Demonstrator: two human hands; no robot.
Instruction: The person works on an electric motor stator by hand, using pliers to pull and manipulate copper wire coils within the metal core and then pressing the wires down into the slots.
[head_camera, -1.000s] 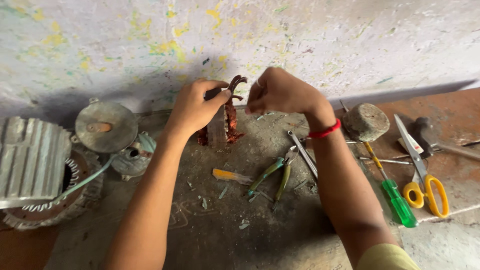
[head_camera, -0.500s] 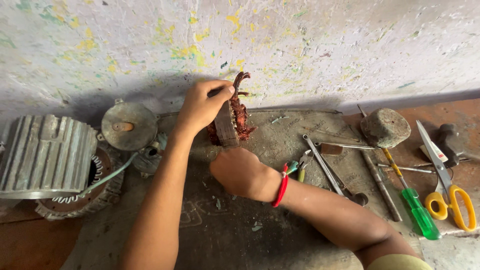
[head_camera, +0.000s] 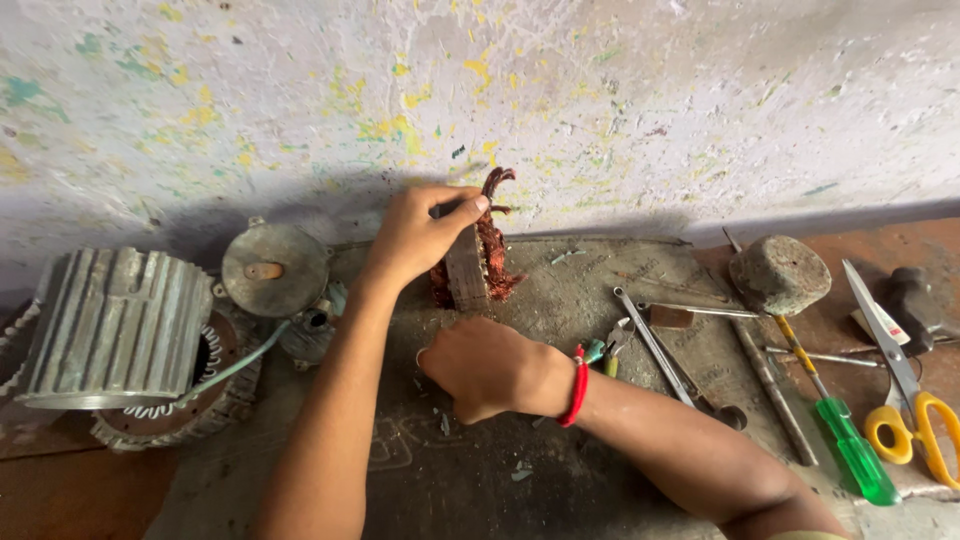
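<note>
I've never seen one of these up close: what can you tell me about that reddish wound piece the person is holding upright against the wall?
The wound piece stands upright on the grey work surface, close to the paint-speckled wall. It looks like a flat greyish core wrapped in reddish-brown copper windings, with loose wire ends curling up at the top. The left hand grips its upper part; the right hand rests just below its base.

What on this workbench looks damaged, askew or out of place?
The reddish copper winding held upright by the left hand looks frayed, with loose wire ends sticking out. Small scraps litter the bench near the right hand. The tools lie scattered at odd angles.
</note>
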